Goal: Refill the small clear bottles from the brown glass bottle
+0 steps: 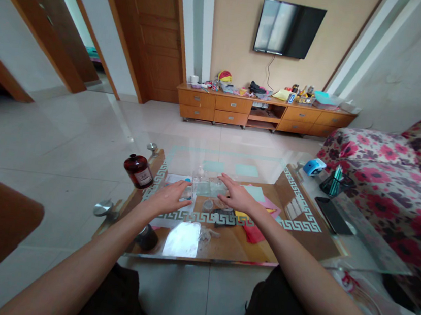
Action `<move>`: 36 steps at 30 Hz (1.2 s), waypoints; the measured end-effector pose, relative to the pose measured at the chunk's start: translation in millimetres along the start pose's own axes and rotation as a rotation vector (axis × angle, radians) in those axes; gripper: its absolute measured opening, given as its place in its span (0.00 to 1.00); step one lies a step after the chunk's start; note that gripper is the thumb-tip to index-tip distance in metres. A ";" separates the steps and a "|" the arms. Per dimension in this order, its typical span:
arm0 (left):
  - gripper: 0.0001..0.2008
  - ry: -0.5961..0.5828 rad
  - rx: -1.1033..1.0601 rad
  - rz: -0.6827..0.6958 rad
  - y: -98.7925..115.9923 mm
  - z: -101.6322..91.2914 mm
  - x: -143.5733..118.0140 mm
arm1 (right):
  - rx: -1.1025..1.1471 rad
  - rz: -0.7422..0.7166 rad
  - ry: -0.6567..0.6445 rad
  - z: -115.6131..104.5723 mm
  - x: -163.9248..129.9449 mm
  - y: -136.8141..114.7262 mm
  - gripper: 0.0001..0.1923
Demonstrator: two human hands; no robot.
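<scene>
Left hand point(169, 198): flat, palm down, fingers spread and reaching forward over the glass table point(304, 210); grip wide, holding nothing; fingertips just beside a small clear container with a blue cap point(188, 189), contact not clear enough to tell.
Right hand point(237, 195): flat, palm down, fingers extended toward the left; grip wide, holding nothing; fingertips at the edge of a clear glass vessel point(207, 185), which stands between the two hands near the table's middle.
Brown glass bottle point(138, 171): upright, black cap, pale label, at the table's left edge, apart from the left hand.
Coloured paper sheets point(256, 224): pink, yellow, red and pale green, on the lower shelf beneath the right wrist.
Pen holder point(333, 182): dark mesh, holding green pens, at the table's right end; blue object point(314, 166) just beside it; black flat device point(332, 214) nearer the viewer.
Floral sofa point(392, 175): at right.
Wooden cabinet point(262, 111): against the far wall, cluttered top; wall television point(288, 29) above.
</scene>
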State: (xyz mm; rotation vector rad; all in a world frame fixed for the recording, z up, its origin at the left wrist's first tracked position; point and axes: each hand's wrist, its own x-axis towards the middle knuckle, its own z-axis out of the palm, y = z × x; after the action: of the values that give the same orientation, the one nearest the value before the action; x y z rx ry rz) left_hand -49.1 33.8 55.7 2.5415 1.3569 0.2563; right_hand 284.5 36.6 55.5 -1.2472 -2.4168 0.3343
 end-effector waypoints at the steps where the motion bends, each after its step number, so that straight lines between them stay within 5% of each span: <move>1: 0.32 0.003 0.003 0.003 -1.3 0.3 0.2 | 0.001 0.003 0.002 0.6 -0.2 0.9 0.42; 10: 0.32 0.011 0.031 -0.017 -4.0 2.5 1.2 | -0.001 0.001 -0.008 0.6 -1.4 0.9 0.41; 19: 0.44 0.204 -0.012 -0.020 14.1 -5.4 3.3 | 0.017 -0.054 -0.002 1.4 0.7 -2.3 0.38; 27: 0.36 0.217 0.031 0.130 11.0 2.6 7.2 | 0.077 -0.087 0.024 6.2 1.8 0.1 0.39; 36: 0.34 0.271 0.069 0.088 11.5 3.2 8.3 | 0.099 -0.064 0.018 4.6 1.2 -3.1 0.39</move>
State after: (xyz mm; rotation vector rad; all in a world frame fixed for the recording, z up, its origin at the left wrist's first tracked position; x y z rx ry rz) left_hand -34.6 34.1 56.4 2.7048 1.3660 0.5999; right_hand 279.5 35.6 52.9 -1.1227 -2.3891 0.4166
